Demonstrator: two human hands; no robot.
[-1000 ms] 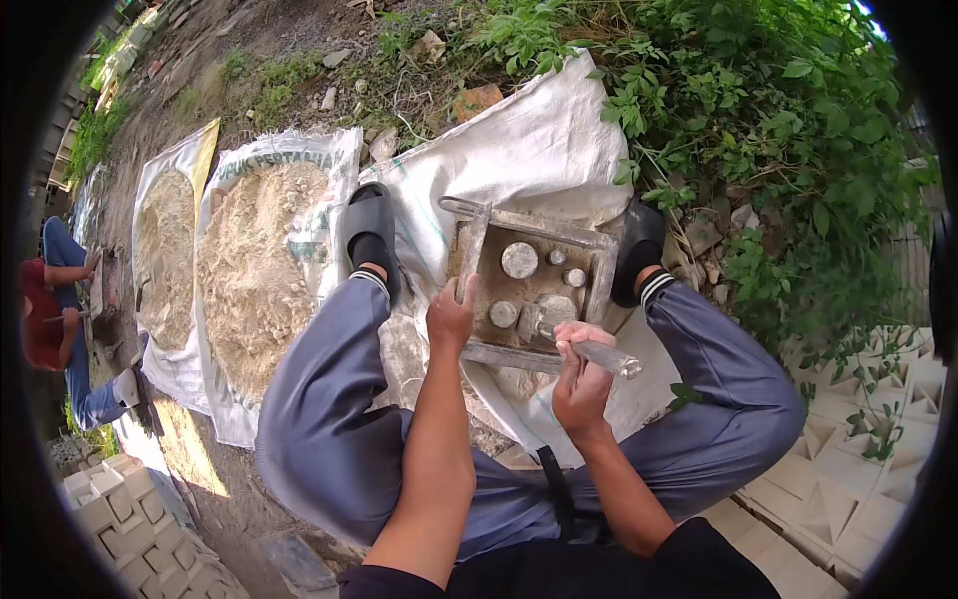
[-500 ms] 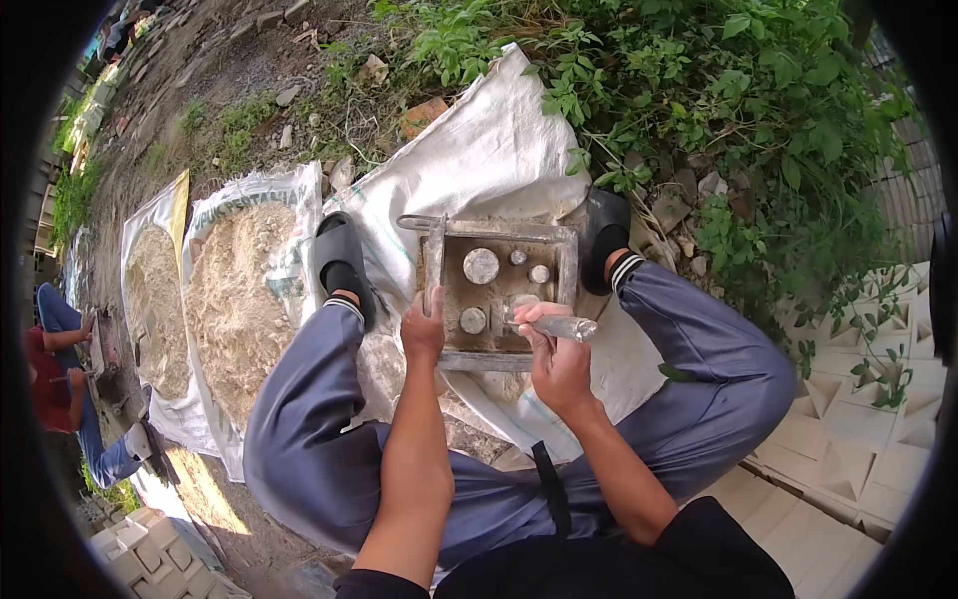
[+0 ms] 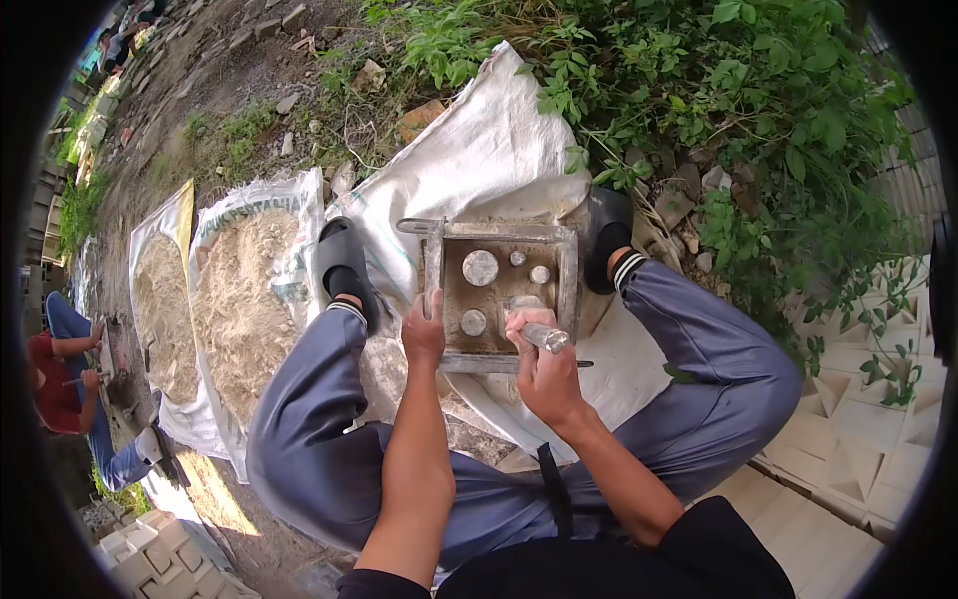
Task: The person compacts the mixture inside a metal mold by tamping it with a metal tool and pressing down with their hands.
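A worn grey rectangular frame lies on a white woven sack between my feet, with packed sandy material inside. Several round pale pieces stand in that material, the largest a disc near the upper left. My left hand grips the frame's left bar. My right hand is closed around a thick grey rod-shaped tool over the frame's lower right part. The tool's lower end is hidden by my fingers, so its kind cannot be made out.
Two open sacks of pale sand lie to the left, beside my sandal. Leafy plants and stones border the upper right. Patterned pale blocks are at the right. Another person sits at the far left.
My right hand has shifted slightly left and down, and the rod-shaped tool's upper end has swung left, pointing more toward me. My left hand stays on the frame.
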